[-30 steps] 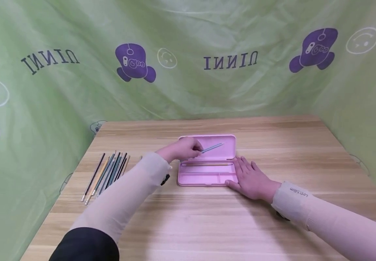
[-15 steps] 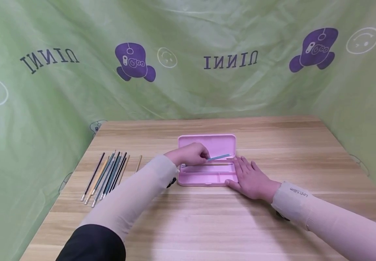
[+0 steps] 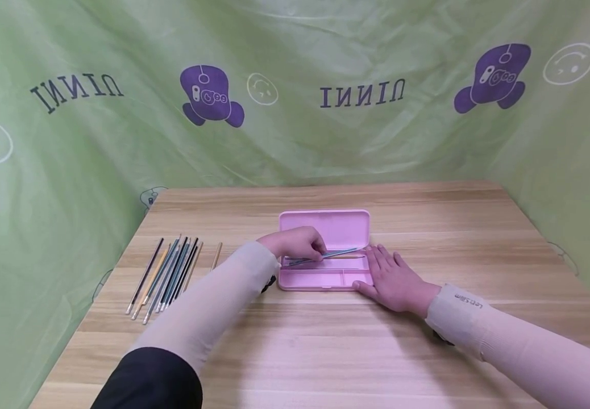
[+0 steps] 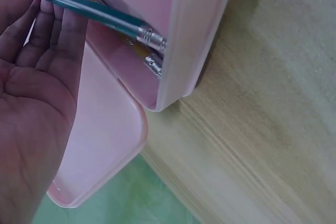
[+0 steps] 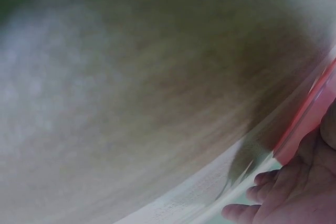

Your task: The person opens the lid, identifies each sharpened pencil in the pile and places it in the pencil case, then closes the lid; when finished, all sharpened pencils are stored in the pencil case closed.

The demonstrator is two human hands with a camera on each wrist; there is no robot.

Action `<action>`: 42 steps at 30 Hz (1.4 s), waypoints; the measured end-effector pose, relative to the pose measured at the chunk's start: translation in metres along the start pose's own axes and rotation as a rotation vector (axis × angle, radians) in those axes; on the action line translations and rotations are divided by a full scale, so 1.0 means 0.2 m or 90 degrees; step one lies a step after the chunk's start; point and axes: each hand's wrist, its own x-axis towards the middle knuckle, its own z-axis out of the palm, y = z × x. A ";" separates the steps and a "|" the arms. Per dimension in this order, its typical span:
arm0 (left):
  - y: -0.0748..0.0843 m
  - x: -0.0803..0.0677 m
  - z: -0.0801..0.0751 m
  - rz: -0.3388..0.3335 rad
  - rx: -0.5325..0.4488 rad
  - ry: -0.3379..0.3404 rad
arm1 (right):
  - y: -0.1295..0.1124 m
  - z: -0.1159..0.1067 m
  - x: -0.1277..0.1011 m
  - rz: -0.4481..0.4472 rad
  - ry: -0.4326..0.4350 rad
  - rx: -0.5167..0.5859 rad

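My left hand (image 3: 302, 243) pinches a teal pencil (image 4: 94, 6) between thumb and fingers over the back compartment of an open pink pencil case (image 3: 320, 278). The pencil slants: its eraser end dips inside the case's left end, while its other end reaches the back right corner by the hinge. Beneath it, a yellow pencil (image 3: 348, 257) lies along the back compartment. Two metal eraser ends show close together in the left wrist view. My right hand (image 3: 394, 281) rests with straight, spread fingers against the right end of the case.
Left of the case, several pencils (image 3: 167, 278) lie side by side on the wooden table (image 3: 295, 352). One tan pencil (image 3: 216, 255) lies apart from them, partly behind my left sleeve. The case's lid (image 3: 325, 224) stands open at the back. A green curtain (image 3: 295, 142) hangs behind the table.
My left hand has moved right and slightly down with the teal pencil, from in front of the lid into the back compartment. My right hand stays at the case.
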 end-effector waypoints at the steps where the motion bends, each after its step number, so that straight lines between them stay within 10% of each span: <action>1: 0.00 0.00 0.00 0.003 -0.007 -0.003 | 0.00 0.00 0.00 0.001 0.000 0.002; 16: 0.00 0.01 0.00 0.000 -0.006 -0.011 | 0.01 0.00 0.00 -0.004 -0.003 -0.004; 23: -0.05 -0.05 -0.02 0.034 -0.028 0.078 | -0.03 -0.04 -0.01 0.000 -0.008 0.012; 34: -0.35 -0.49 -0.18 -0.066 -0.343 0.292 | -0.04 -0.06 -0.01 0.006 -0.025 0.007; 42: -0.59 -0.88 -0.23 -0.096 -0.416 0.463 | -0.05 -0.07 -0.02 0.001 -0.021 0.009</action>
